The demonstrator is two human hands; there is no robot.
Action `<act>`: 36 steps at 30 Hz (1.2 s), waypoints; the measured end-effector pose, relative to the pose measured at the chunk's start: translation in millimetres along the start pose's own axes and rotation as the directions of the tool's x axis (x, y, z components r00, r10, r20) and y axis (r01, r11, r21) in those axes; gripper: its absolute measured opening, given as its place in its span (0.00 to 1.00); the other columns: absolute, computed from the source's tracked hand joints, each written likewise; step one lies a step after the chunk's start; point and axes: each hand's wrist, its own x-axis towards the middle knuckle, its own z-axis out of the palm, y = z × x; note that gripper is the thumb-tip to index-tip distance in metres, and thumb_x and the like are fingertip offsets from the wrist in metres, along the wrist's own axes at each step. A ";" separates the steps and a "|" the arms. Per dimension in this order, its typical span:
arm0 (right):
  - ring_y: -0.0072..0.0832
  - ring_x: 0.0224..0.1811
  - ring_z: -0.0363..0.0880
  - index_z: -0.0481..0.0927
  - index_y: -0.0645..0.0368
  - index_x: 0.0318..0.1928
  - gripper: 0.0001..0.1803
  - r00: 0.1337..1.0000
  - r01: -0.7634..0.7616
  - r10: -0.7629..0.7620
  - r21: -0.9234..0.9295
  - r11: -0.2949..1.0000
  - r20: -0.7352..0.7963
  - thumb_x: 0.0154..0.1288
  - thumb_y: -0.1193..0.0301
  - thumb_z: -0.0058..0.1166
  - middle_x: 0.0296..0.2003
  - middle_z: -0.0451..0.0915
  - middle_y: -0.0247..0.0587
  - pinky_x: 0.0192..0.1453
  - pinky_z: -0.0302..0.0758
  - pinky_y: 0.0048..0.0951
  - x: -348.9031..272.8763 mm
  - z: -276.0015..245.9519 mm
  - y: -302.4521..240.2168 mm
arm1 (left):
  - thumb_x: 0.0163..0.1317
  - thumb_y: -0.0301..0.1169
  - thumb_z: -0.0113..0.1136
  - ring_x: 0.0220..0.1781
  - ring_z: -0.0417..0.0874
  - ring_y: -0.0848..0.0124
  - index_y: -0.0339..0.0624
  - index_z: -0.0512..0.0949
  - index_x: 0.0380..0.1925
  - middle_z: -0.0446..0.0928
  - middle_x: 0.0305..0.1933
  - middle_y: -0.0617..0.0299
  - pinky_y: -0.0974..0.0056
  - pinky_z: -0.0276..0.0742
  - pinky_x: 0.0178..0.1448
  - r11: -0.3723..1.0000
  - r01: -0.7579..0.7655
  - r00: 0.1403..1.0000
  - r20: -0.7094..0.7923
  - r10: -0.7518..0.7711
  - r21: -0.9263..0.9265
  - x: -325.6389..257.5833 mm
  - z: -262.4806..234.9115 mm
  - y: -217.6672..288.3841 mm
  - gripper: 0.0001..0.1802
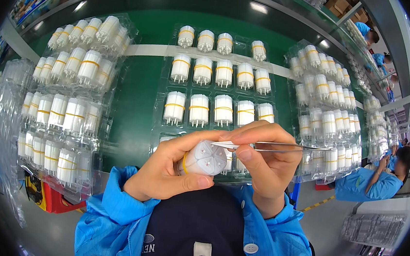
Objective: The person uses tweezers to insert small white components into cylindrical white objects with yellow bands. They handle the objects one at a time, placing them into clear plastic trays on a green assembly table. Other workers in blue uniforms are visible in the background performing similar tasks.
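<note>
My left hand [170, 166] is wrapped round a white cylindrical bundle [205, 158] with a yellow band about it. The bundle's round end faces up toward me, divided into wedge-shaped sections with small metal pins. Between the thumb and fingers of my right hand [266, 157] are metal tweezers [291, 147], lying almost level. A pale, pointed tip [223, 144] reaches from the right fingers to the upper edge of the bundle's end. Whether that tip belongs to the tweezers or is a separate piece, I cannot tell.
Clear plastic trays of similar banded cylinders stand on the green table [138, 88]: a middle group [198, 109], a left stack [74, 114] and a right stack [335, 120]. Empty-looking clear trays [14, 111] pile up at far left. A co-worker in blue [368, 184] sits at right.
</note>
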 end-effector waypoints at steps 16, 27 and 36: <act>0.28 0.30 0.83 0.84 0.65 0.35 0.07 0.988 0.104 -0.084 -0.165 0.981 0.127 0.53 0.82 0.63 0.30 0.84 0.46 0.34 0.77 0.24 8.8 -1.9 -2.2 | 0.58 0.29 0.68 0.63 0.72 0.68 0.33 0.66 0.65 0.72 0.62 0.53 0.63 0.67 0.65 0.996 0.041 0.999 0.017 -0.042 0.076 -1.3 -2.5 10.3 0.35; 0.27 0.32 0.81 0.77 0.69 0.43 0.13 0.951 0.221 -0.210 0.021 0.975 -0.228 0.69 0.69 0.51 0.34 0.83 0.51 0.37 0.78 0.27 15.5 -14.0 -0.1 | 0.56 0.30 0.70 0.55 0.76 0.71 0.34 0.65 0.66 0.76 0.56 0.57 0.66 0.71 0.60 0.995 -0.080 0.996 0.032 0.078 0.058 3.1 -6.7 -1.1 0.38; 0.33 0.36 0.83 0.76 0.72 0.44 0.17 0.921 0.125 -0.103 0.034 0.992 -0.375 0.67 0.67 0.55 0.36 0.82 0.54 0.40 0.80 0.28 4.8 -18.9 6.7 | 0.58 0.27 0.68 0.46 0.77 0.75 0.38 0.61 0.69 0.75 0.47 0.61 0.68 0.76 0.52 0.995 -0.092 0.996 -0.019 0.092 0.025 6.2 -3.6 -3.1 0.40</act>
